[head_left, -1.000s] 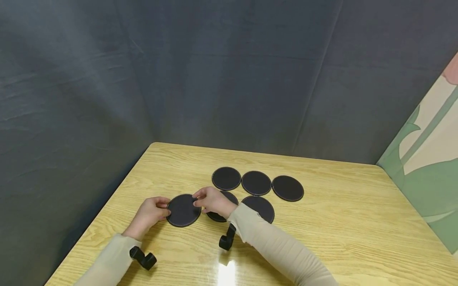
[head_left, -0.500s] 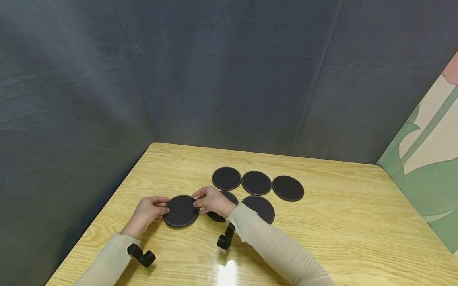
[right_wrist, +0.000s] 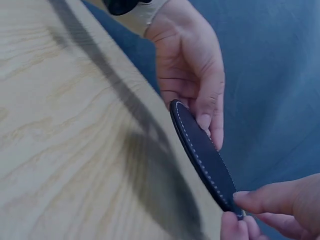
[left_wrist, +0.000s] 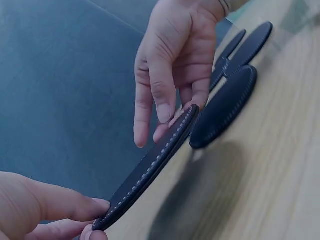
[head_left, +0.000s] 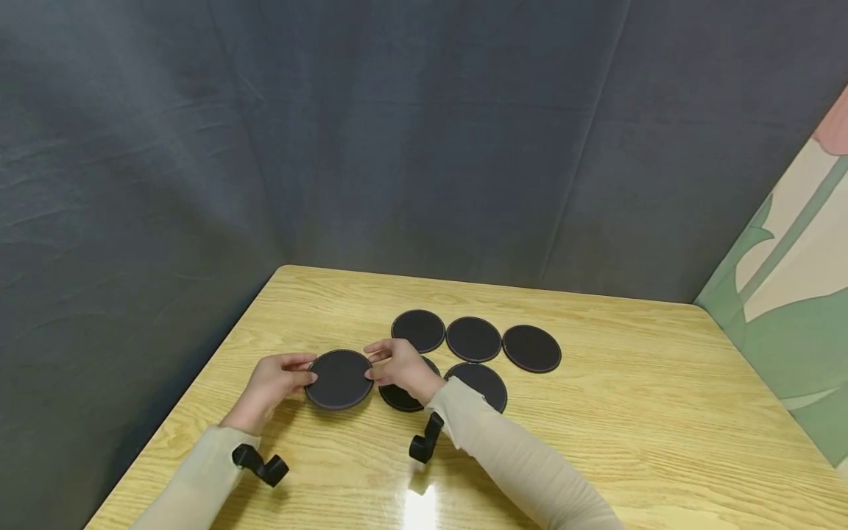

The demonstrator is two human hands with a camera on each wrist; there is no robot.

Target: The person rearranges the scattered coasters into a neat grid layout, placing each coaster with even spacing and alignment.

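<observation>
A round black coaster [head_left: 339,379] with pale edge stitching is held just above the table, its shadow showing beneath in both wrist views. Its edge looks thick; I cannot tell whether a second coaster lies under it. My left hand [head_left: 270,386] pinches its left edge between thumb and fingers. Opposite, my right hand [head_left: 407,370] pinches the right edge, thumb on top, as the right wrist view shows up close [right_wrist: 282,202]. Partly covered by that hand, another black coaster [head_left: 400,398] lies on the table. Beside it is a further coaster [head_left: 482,384], partly behind the right sleeve.
Three more black coasters lie in a row behind: left [head_left: 419,329], middle [head_left: 473,339] and right [head_left: 532,348]. The light wooden table [head_left: 636,412] extends far to the right. A dark grey curtain [head_left: 424,147] hangs along its back and left edges.
Both hands have raised the coaster off the tabletop and tilted it a little. The right hand has shifted slightly right and up. The coasters on the table stay put.
</observation>
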